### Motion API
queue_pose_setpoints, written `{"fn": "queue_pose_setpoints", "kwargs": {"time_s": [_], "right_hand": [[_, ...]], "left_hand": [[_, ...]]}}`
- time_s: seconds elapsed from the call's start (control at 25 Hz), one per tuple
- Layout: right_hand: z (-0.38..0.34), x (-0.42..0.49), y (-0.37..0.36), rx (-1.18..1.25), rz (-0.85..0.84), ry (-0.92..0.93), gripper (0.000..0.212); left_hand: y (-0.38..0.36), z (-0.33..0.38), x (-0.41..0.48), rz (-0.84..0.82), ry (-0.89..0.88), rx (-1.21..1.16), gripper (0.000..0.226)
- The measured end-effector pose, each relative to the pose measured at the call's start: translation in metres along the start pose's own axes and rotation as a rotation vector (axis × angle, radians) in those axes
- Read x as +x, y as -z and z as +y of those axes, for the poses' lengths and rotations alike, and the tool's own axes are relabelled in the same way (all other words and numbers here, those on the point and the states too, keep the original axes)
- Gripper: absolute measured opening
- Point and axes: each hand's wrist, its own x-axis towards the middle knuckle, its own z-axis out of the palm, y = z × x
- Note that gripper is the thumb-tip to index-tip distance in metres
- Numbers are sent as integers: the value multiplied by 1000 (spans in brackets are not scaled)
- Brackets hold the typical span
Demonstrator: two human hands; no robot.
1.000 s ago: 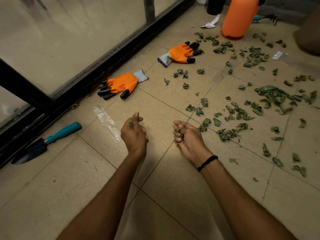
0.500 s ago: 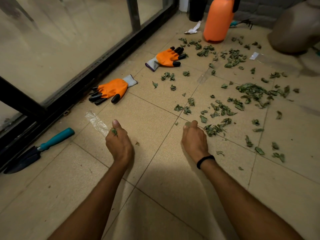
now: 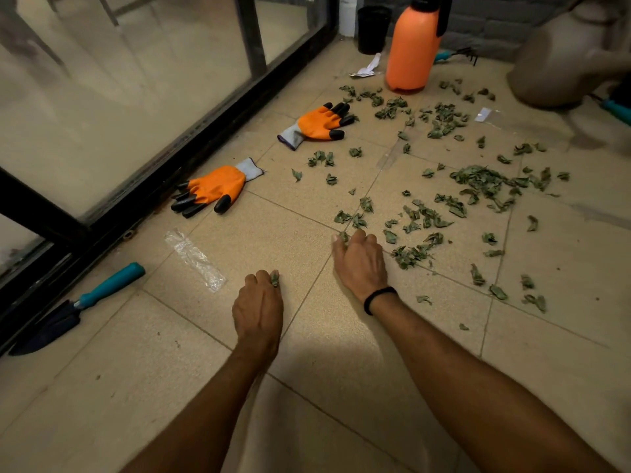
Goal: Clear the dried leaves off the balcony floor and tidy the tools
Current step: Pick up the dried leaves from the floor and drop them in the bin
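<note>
Dried green leaves [image 3: 478, 180] lie scattered over the tiled balcony floor [image 3: 341, 336], thickest at the right and far middle. My left hand [image 3: 257, 307] is low over the tile with its fingers curled round a small clump of leaves that shows at the fingertips. My right hand [image 3: 360, 264], with a black band on the wrist, reaches to the near edge of the scatter and pinches a leaf at its fingertips. Two orange gloves lie by the window track, one nearer [image 3: 213, 189] and one farther [image 3: 319, 124]. A teal-handled trowel [image 3: 75, 303] lies at the left.
An orange spray bottle [image 3: 413, 46] stands at the back beside a black pot [image 3: 372, 29] and crumpled paper [image 3: 367, 68]. A teal hand rake [image 3: 456, 55] lies behind it. A clear plastic strip [image 3: 194, 259] lies near my left hand. A beige sack [image 3: 563, 56] sits at the right.
Both hands have gone down from a raised, cupped pose to the floor. The right hand has reached forward to the nearest leaves; the left has slid right, still holding leaves.
</note>
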Motion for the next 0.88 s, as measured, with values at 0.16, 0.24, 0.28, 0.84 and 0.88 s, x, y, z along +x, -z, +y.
{"fn": "queue_pose_setpoints", "kwargs": {"time_s": [0.16,0.24,0.28,0.84,0.88], "right_hand": [[-4,12,-14,-248,-33,81,35],[-4,19,-11,-226,-29,43,25],[-1,20,-6,-151,-29,32,24],[77,-61,43,159,259,-38,27],[85,-59,46,139,283,-46,29]], "left_hand": [[11,9,2,49,113,-319,37],[16,20,10,71,168,-538,35],[18,27,16,68,180,-612,31],[-42,145,49,-69,-258,-75,45],[-44,144,48,-60,-280,-78,32]]}}
